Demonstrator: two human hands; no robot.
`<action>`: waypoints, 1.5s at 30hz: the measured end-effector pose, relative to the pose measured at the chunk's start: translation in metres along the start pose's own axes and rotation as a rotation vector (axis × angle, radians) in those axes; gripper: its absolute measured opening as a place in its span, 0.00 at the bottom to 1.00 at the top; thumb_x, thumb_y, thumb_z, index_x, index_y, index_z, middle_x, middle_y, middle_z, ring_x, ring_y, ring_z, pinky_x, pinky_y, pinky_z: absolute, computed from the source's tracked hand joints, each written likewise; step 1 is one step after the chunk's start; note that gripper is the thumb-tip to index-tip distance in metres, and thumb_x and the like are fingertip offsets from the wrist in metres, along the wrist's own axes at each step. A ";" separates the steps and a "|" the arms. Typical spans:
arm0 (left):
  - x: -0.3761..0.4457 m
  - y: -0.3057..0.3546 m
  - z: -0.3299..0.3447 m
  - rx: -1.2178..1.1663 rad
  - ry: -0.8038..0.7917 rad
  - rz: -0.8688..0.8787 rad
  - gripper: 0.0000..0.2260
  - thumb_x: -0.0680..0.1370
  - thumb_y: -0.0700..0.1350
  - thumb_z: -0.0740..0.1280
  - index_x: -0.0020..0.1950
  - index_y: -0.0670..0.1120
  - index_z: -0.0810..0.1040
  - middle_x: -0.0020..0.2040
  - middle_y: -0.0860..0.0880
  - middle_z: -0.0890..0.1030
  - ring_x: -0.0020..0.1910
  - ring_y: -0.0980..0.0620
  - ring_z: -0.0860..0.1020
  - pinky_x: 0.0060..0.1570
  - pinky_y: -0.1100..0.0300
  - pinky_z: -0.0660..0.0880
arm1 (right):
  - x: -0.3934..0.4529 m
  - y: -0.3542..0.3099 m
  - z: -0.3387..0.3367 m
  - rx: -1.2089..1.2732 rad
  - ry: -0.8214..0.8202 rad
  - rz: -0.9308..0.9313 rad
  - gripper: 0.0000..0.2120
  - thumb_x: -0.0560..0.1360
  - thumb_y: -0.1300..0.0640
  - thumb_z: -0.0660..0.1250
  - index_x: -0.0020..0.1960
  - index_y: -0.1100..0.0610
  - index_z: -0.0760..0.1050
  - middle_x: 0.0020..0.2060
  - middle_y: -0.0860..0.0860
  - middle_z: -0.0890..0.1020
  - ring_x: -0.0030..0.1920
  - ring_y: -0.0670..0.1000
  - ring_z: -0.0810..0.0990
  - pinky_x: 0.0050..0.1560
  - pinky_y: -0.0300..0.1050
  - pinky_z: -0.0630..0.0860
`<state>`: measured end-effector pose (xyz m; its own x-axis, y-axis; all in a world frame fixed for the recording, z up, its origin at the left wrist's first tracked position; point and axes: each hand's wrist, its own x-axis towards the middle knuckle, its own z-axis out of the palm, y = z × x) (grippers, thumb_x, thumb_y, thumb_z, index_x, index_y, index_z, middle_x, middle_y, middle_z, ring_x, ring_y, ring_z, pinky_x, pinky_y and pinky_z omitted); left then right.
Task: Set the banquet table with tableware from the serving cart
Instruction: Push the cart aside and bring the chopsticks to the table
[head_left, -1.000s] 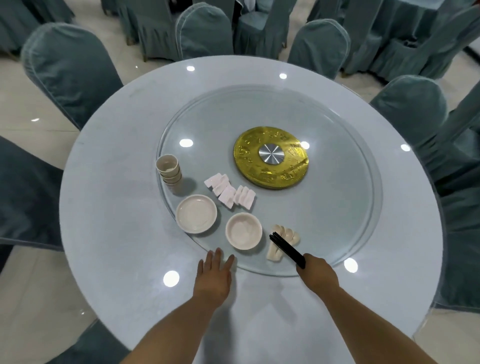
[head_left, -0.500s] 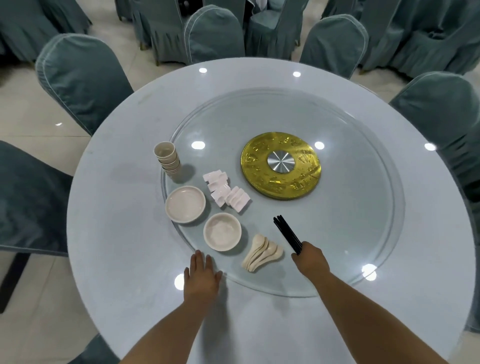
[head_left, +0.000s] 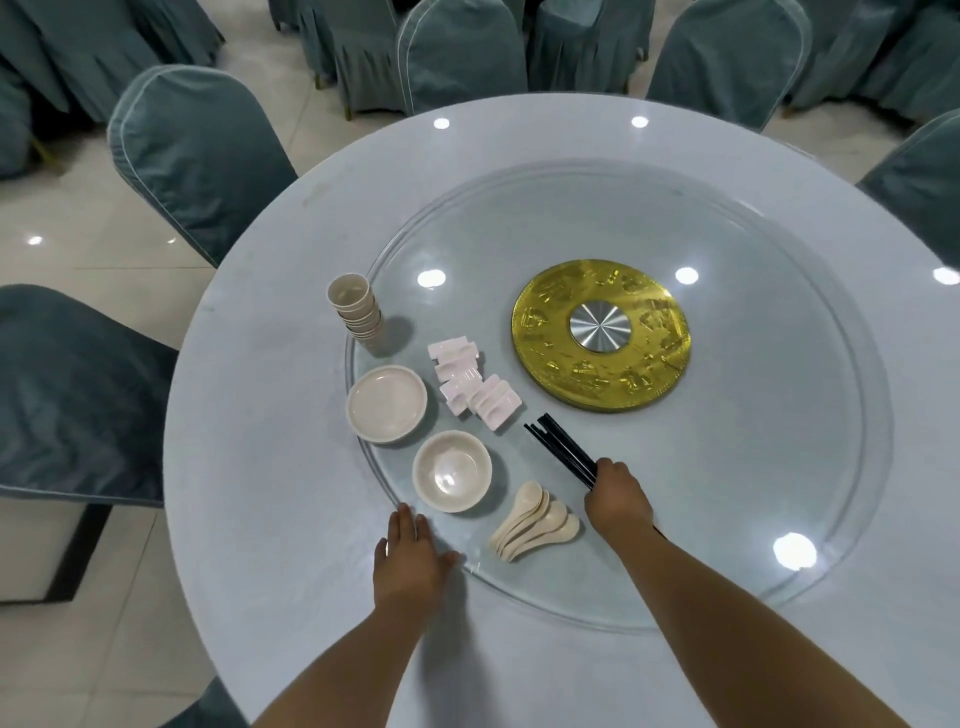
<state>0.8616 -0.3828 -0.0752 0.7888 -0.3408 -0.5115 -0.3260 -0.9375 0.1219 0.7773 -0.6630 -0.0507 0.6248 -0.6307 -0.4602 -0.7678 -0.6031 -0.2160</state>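
Note:
On the glass turntable (head_left: 727, 467) of the round white table (head_left: 270, 415) stand a stack of cream cups (head_left: 356, 312), a flat plate (head_left: 387, 402), a bowl (head_left: 452, 470), a heap of white chopstick rests (head_left: 475, 389) and a fan of cream spoons (head_left: 537, 522). My right hand (head_left: 615, 499) grips a bundle of black chopsticks (head_left: 561, 449) just right of the spoons, tips pointing up-left. My left hand (head_left: 410, 558) lies flat with straight fingers on the turntable's near-left rim, below the bowl.
A gold disc with a steel hub (head_left: 600, 335) marks the turntable's centre. Teal-covered chairs (head_left: 192, 150) ring the table on the left, back and right. Pale tiled floor (head_left: 104, 249) shows to the left.
The turntable has turned clockwise, carrying the dishes leftward under my left hand. My right hand with the chopsticks has shifted from over the spoons to their right side.

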 end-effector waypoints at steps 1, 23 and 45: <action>0.000 0.001 0.000 -0.001 -0.001 -0.003 0.39 0.77 0.69 0.57 0.79 0.47 0.55 0.81 0.47 0.49 0.80 0.49 0.46 0.76 0.51 0.56 | 0.001 -0.001 0.001 -0.037 0.021 -0.020 0.15 0.77 0.63 0.60 0.64 0.60 0.68 0.60 0.57 0.74 0.59 0.56 0.74 0.56 0.46 0.73; -0.022 0.031 -0.005 -0.021 -0.055 -0.046 0.34 0.74 0.65 0.62 0.73 0.47 0.64 0.79 0.47 0.53 0.71 0.50 0.67 0.63 0.53 0.68 | -0.016 0.039 -0.009 -0.264 0.057 -0.034 0.33 0.77 0.41 0.65 0.75 0.55 0.59 0.65 0.54 0.71 0.65 0.56 0.70 0.62 0.51 0.71; -0.093 0.056 0.040 0.253 -0.065 0.392 0.24 0.81 0.42 0.52 0.79 0.45 0.60 0.80 0.47 0.52 0.79 0.47 0.50 0.77 0.52 0.50 | -0.120 0.143 0.002 -0.146 -0.019 0.100 0.26 0.80 0.59 0.56 0.77 0.51 0.59 0.72 0.51 0.67 0.69 0.52 0.69 0.67 0.47 0.67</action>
<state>0.7492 -0.4005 -0.0551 0.5490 -0.6532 -0.5215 -0.7160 -0.6894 0.1098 0.5921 -0.6721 -0.0279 0.5427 -0.6823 -0.4898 -0.7963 -0.6035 -0.0415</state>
